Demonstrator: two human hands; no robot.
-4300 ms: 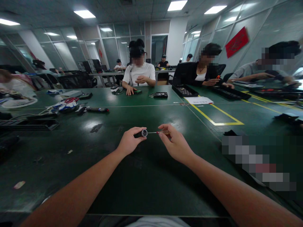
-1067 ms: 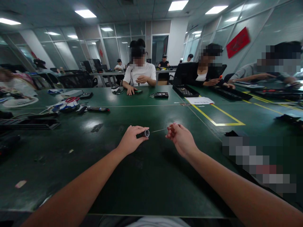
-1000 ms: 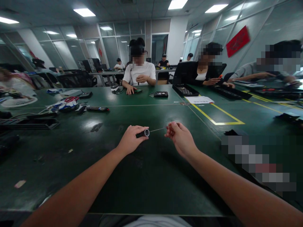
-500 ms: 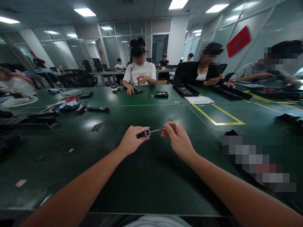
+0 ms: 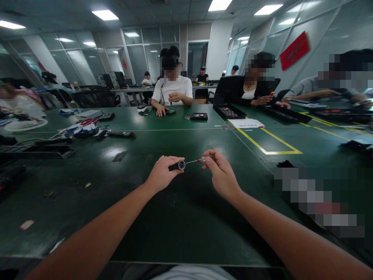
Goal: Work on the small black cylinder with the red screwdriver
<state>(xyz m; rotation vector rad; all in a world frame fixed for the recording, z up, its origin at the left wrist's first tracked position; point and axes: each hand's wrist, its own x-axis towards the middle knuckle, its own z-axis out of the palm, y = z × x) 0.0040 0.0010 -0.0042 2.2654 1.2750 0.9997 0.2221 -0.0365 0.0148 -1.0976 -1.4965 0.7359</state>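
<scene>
Fingers (image 5: 171, 160) grip cylinder (image 5: 178, 165); R pinches screwdriver (image 5: 200, 159).

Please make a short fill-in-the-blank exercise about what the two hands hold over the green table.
1. The left hand grips a small dark ____ with a silver ring at its end.
2. The right hand holds a thin screwdriver by its ____ handle.
3. The screwdriver's metal tip points at the ____ end of the cylinder.
4. The yellow lines are marked on the table on the person's ____ side.

Missing words: cylinder; red; ringed; right
</scene>
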